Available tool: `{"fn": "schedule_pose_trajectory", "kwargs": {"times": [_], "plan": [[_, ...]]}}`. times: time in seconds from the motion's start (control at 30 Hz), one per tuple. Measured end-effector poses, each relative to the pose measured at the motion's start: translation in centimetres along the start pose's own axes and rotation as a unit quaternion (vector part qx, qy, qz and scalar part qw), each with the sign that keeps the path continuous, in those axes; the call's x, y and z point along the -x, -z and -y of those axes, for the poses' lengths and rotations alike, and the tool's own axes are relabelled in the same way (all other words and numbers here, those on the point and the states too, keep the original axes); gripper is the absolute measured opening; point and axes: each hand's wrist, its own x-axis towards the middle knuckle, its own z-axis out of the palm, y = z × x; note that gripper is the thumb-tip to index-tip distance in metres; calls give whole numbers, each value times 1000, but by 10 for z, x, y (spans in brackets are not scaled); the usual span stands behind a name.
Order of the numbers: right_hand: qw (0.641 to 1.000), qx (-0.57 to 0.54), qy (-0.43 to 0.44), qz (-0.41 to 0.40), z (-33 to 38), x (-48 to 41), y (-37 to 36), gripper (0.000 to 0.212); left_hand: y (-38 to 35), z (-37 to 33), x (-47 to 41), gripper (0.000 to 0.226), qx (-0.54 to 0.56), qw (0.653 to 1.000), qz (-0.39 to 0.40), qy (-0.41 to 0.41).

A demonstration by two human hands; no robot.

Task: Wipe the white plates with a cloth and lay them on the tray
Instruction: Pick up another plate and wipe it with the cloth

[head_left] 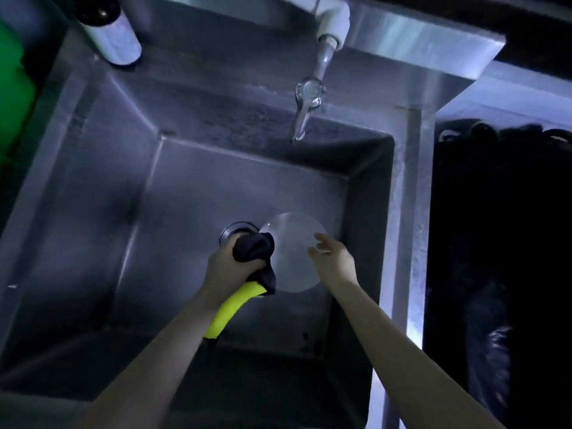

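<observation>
A white plate [289, 258] lies low in the steel sink [102, 193], right of the drain [235, 230]. My left hand [227, 267] is closed around a bunched cloth [253, 249], dark on top with a bright yellow tail [230, 311] hanging below; the cloth touches the plate's left edge. My right hand [332, 258] hovers over the plate's right side with its fingers spread and nothing in it. I cannot tell whether it touches the plate. No tray is in view.
A tap [308, 97] hangs over the back of the sink from a white pipe fitting. A dark bottle with a white label [110, 29] stands at the back left rim. Something green [12, 88] is at far left. Dark blurred objects [501, 243] lie to the right.
</observation>
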Motion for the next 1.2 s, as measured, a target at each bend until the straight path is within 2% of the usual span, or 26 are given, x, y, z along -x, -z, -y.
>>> {"fn": "schedule_pose_trajectory", "kwargs": {"times": [0.2, 0.37, 0.47, 0.6, 0.7, 0.8, 1.07, 1.2], "plan": [[991, 129, 8, 32, -33, -65, -16, 58, -53, 13, -50, 38, -33, 999, -3, -15], [973, 225, -38, 21, -54, -97, -28, 66, -83, 29, -79, 52, -66, 997, -9, -31], [979, 195, -60, 4, -61, -107, -34, 64, -93, 35, -86, 60, -99, 993, -36, -51], [982, 169, -74, -38, -61, -111, -41, 46, -99, 36, -90, 63, -112, 991, -43, -63], [980, 177, -72, -62, -58, -111, -42, 34, -97, 37, -90, 63, -106, 991, -47, -66], [977, 188, -73, -67, -53, -112, -39, 33, -93, 36, -91, 63, -89, 993, -44, -59], [988, 102, -99, -56, -41, -108, -27, 33, -77, 40, -89, 66, -51, 998, -17, -16], [995, 56, -84, 0, -34, -101, -16, 25, -58, 38, -81, 61, -6, 1000, -30, 7]]}}
